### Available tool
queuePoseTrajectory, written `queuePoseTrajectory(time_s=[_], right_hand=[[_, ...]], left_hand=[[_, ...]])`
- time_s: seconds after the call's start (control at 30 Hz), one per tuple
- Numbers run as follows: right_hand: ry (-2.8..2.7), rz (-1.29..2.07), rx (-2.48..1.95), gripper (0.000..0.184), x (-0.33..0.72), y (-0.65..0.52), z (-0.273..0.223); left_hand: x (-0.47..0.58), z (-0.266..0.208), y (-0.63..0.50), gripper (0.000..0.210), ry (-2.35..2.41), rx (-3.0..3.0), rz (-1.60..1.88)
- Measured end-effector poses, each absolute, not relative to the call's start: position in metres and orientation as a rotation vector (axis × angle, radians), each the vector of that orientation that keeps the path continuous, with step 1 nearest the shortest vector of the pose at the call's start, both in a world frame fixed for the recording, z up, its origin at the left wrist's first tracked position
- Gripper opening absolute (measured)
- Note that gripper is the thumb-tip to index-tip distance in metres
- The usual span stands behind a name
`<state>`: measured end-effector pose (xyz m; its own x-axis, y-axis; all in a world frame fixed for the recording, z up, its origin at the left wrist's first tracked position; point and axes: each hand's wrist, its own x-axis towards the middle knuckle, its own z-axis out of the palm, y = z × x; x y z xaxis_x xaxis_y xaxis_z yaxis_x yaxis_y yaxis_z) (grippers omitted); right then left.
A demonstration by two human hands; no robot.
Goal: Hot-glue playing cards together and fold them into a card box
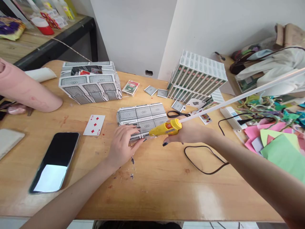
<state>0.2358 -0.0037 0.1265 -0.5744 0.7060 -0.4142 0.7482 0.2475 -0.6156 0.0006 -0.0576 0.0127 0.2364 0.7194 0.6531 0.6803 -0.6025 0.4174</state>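
My right hand (188, 131) grips a yellow hot glue gun (166, 127), with a long white glue stick (247, 94) running out of its back toward the upper right. The gun's nozzle points left at the front edge of a panel of grey-backed playing cards (145, 116) lying on the table. My left hand (125, 140) holds that panel by its near left side, fingers on top and thumb at the front edge. Black-handled scissors (177, 114) lie just beyond the gun, partly hidden by it.
A box built from cards (90, 84) stands at the back left, beside a card pack (131, 87). Stacked packs (199, 73) rise at the back right. A phone (56, 162) and a five of diamonds (94, 125) lie left. A black cord (205, 173) loops at right near coloured paper (283, 156).
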Motion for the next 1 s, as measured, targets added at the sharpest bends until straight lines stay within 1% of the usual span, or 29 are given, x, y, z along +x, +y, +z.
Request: queuePoseTrajectory(time_s=[0.13,0.43,0.7,1.0], right_hand=[[2.468,-1.294,1.366,0.037,0.237,-0.003,0.125],[2.530,-1.360,1.337,0.035,0.230,-0.003,0.119],[2.557,-1.183,1.288,0.028,0.229,-0.001,0.123],[2.548,-0.988,1.301,0.016,0.223,-0.001,0.125]], left_hand=[[0.001,0.012,-0.058,0.032,1.381,2.421,1.340],[0.001,0.011,-0.059,0.036,1.390,2.420,1.341],[0.001,0.013,-0.058,0.033,1.385,2.427,1.336],[0.001,0.013,-0.058,0.035,1.421,2.472,1.284]])
